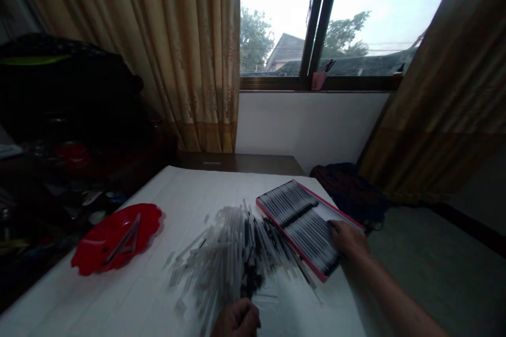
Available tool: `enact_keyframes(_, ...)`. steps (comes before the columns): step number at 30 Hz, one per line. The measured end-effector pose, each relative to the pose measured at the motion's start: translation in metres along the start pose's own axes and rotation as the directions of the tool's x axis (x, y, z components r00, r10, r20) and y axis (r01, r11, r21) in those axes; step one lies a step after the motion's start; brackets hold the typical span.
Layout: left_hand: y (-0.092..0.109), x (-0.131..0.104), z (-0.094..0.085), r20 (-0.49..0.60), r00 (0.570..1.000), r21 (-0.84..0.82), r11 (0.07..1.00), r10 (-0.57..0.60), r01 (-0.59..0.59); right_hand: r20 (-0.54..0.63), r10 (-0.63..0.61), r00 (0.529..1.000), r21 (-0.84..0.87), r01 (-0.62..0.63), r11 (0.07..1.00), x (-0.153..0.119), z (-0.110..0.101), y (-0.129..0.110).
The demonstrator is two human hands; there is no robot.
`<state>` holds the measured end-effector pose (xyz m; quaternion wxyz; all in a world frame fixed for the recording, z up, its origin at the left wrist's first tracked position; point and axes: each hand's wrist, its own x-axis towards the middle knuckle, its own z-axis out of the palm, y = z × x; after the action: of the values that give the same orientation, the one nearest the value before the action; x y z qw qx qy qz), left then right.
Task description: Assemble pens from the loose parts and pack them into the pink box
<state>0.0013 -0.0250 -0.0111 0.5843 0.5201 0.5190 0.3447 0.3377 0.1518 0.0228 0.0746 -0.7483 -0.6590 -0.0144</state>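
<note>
My right hand (350,239) reaches over the right rim of a shallow red box (300,253). Its fingertips are pinched together at the dark end of the pens (310,234) lying inside; which one they hold, if any, is unclear. Clear pens with black ends fill two rows in the box. At the bottom middle, my left hand (237,318) is closed, its fingers curled in; what is in it is hidden. Just beyond it spreads a loose heap of clear plastic tubes (221,253), blurred, with small black pieces (251,276) among them.
A red scalloped plate (148,216) with a few clear and dark slim pieces stands left on the white-covered table (190,181). Dark clutter (59,179) lines the left side. Dark cloth (348,184) lies beyond the table's right edge. A pink cup (318,80) stands on the windowsill.
</note>
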Motion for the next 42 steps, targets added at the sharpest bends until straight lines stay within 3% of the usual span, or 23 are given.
enact_keyframes(5,-0.001,-0.003,0.002,-0.037,0.999,-0.018,1.000,0.019,-0.020,-0.101,0.017,0.995,0.039,-0.013,0.999,-0.012,-0.009,-0.008)
enact_keyframes(9,0.002,-0.003,0.002,-0.030,0.999,-0.099,0.995,0.023,-0.026,-0.213,-0.053,0.976,0.120,0.080,0.989,-0.051,-0.005,-0.031)
enact_keyframes(11,0.002,-0.005,0.004,-0.025,1.000,-0.142,0.990,0.019,-0.022,-0.415,-0.105,0.904,0.281,0.237,0.930,-0.083,0.005,-0.048)
enact_keyframes(14,0.002,-0.012,0.001,-0.023,0.999,-0.176,0.984,0.028,-0.032,-0.526,-0.180,0.831,0.386,0.422,0.820,-0.130,0.022,-0.074)
enact_keyframes(17,0.009,-0.020,-0.018,-0.008,0.998,-0.100,0.993,0.063,-0.063,-0.552,-0.205,0.809,0.405,0.475,0.782,-0.160,0.029,-0.089)
enact_keyframes(20,0.026,-0.024,-0.059,-0.155,0.975,0.154,0.979,0.160,-0.136,-0.549,-0.250,0.797,0.374,0.502,0.780,-0.168,0.026,-0.094)
enact_keyframes(22,0.041,-0.022,-0.091,-0.322,0.885,0.449,0.877,0.335,-0.168,-0.525,-0.303,0.795,0.351,0.527,0.774,-0.167,0.022,-0.095)
enact_keyframes(24,0.053,-0.017,-0.117,-0.320,0.815,0.735,0.669,0.483,-0.108,-0.499,-0.334,0.799,0.339,0.535,0.774,-0.166,0.021,-0.096)
enact_keyframes(25,0.058,-0.015,-0.127,-0.302,0.809,0.832,0.553,0.504,-0.034,-0.490,-0.339,0.803,0.336,0.533,0.777,-0.166,0.021,-0.097)
enact_keyframes(27,0.064,-0.010,-0.139,-0.251,0.846,0.926,0.372,0.470,0.068,-0.483,-0.327,0.812,0.336,0.517,0.787,-0.166,0.021,-0.098)
enact_keyframes(29,0.066,-0.005,-0.143,-0.226,0.878,0.948,0.302,0.422,0.098,-0.481,-0.312,0.820,0.337,0.501,0.797,-0.167,0.022,-0.099)
enact_keyframes(35,0.066,0.002,-0.142,-0.195,0.916,0.936,0.344,0.352,0.067,-0.483,-0.310,0.819,0.325,0.496,0.806,-0.167,0.022,-0.102)
enact_keyframes(39,0.067,0.001,-0.144,-0.250,0.910,0.880,0.469,0.330,0.072,-0.510,-0.333,0.793,0.295,0.525,0.799,-0.166,0.024,-0.100)
enact_keyframes(42,0.066,-0.001,-0.140,-0.311,0.898,0.792,0.607,0.312,0.064,-0.503,-0.324,0.801,0.305,0.515,0.801,-0.165,0.025,-0.100)
